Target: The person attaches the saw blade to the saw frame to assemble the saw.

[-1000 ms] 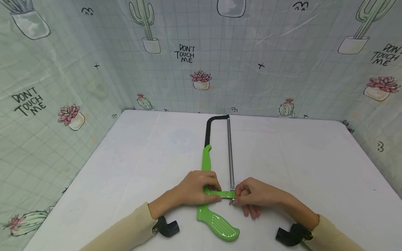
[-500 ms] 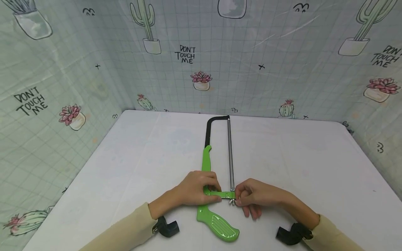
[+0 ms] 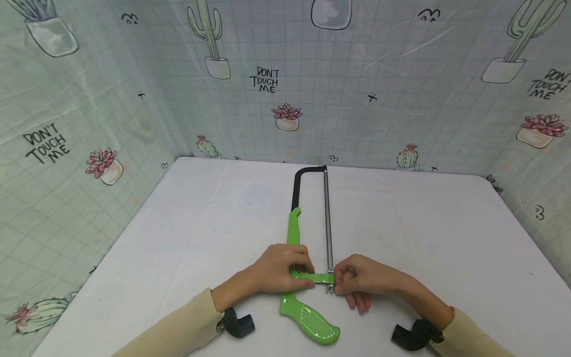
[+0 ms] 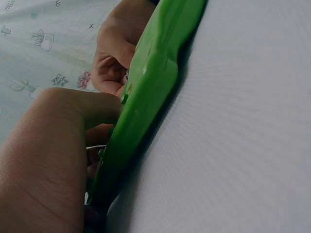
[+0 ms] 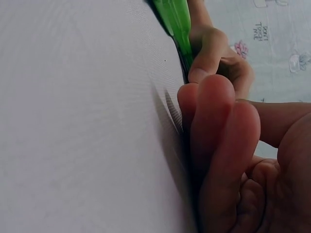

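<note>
A hacksaw with a green handle [image 3: 311,325] and a black bow [image 3: 296,191] lies on the white table, its grip toward me. My left hand [image 3: 281,267] grips the green frame where the short cross arm [image 3: 318,277] branches off, thumb on the near side. At that arm's right end a silver wing nut [image 3: 330,289] sits below the lower end of the blade [image 3: 327,218]. The thumb and forefinger of my right hand [image 3: 372,275] pinch at the wing nut. In the right wrist view curled fingers [image 5: 214,126] hide the nut, and a strip of toothed blade [image 5: 173,108] shows beside them.
The white table [image 3: 214,223] extends round the saw to a cloth backdrop [image 3: 339,74] printed with cacti at the back and sides. Black wrist cameras hang under the left sleeve [image 3: 178,322] and the right sleeve [image 3: 473,332].
The wing nut's wings stand at a different angle, turned between frames. My right fingertips shifted slightly at it; my left hand and the saw stay in place. The head view tilted a little.
</note>
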The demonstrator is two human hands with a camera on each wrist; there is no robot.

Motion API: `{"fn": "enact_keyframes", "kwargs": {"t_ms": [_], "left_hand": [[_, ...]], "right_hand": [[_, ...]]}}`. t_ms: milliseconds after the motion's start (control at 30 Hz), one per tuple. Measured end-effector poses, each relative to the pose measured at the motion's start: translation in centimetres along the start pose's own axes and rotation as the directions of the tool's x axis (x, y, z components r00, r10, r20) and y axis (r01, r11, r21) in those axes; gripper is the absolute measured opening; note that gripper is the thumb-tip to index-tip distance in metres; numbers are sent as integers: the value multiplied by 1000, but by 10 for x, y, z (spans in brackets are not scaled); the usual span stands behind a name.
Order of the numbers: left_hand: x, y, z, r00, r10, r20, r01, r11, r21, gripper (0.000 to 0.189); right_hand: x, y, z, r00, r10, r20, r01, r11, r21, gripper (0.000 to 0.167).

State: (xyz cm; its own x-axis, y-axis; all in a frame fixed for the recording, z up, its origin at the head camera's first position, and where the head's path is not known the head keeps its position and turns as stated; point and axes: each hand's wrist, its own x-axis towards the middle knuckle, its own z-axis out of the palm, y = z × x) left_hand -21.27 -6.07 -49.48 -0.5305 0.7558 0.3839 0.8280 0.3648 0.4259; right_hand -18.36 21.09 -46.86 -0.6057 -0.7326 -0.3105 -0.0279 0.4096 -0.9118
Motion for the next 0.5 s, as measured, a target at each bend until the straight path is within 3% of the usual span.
{"fn": "enact_keyframes", "kwargs": {"t_ms": [233,500], "left_hand": [[1,0,-1,1000,11,-1,-11,1000,5,16],[0,2,-2,1000,-16,25,16,1000,7,16]], "right_hand": [[0,-2,1,1000,10,-20,-10,1000,-25,11],[0,1,3,1000,1,-25,-1,1000,-21,11]]}}
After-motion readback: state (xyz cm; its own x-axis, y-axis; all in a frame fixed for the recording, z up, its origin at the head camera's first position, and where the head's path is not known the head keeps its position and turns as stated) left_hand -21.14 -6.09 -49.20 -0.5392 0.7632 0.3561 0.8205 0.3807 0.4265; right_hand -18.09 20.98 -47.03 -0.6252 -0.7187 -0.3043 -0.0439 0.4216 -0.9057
